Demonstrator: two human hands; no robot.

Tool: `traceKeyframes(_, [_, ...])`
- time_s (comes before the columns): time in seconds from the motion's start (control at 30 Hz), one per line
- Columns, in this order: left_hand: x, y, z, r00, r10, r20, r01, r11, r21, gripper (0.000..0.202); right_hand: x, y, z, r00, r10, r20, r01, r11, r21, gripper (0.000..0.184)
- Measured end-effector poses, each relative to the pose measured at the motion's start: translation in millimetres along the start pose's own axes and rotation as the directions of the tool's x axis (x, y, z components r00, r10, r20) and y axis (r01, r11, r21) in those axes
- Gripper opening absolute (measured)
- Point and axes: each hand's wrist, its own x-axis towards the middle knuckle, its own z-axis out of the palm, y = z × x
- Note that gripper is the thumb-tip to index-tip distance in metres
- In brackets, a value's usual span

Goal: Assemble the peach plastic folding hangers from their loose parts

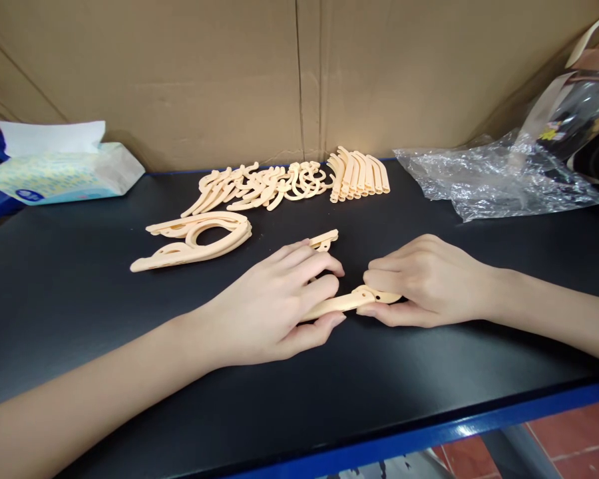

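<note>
Behind both hands' grip (352, 299) on hanger arm (337, 305): folded hangers (194, 243), parts pile (279, 183), tissue pack (60, 174) far L, plastic bag (494, 179) R.

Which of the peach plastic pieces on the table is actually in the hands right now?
The hanger arm at front centre, gripped by left hand and right hand. The loose parts at the back lie untouched.
</note>
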Motion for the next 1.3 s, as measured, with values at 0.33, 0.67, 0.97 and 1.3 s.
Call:
traceKeyframes(0.33, [3.2,2.8,-6.3,0.998,-0.012,0.063,0.011,1.000,0.009,0.026,-0.1,1.0,0.7,1.000,-0.001,-0.019,0.001,1.000,0.023,0.039])
traceKeyframes(0.67, [2.1,2.5,-5.3,0.997,-0.016,0.071,0.016,1.000,0.011,0.025,-0.7,0.3,0.8,0.998,0.022,0.054,-0.024,0.999,0.039,0.040])
traceKeyframes(0.97, [4.1,2.0,-5.0,0.996,-0.024,0.086,0.021,0.999,0.040,0.026,0.6,5.1,1.8,0.999,0.024,0.034,-0.026,0.998,0.058,0.041])
traceKeyframes(1.3, [3.6,2.2,-5.5,0.996,-0.030,0.085,0.027,0.999,0.035,0.025,1.4,3.9,-3.0,0.996,0.029,0.090,-0.035,0.997,0.068,0.039])
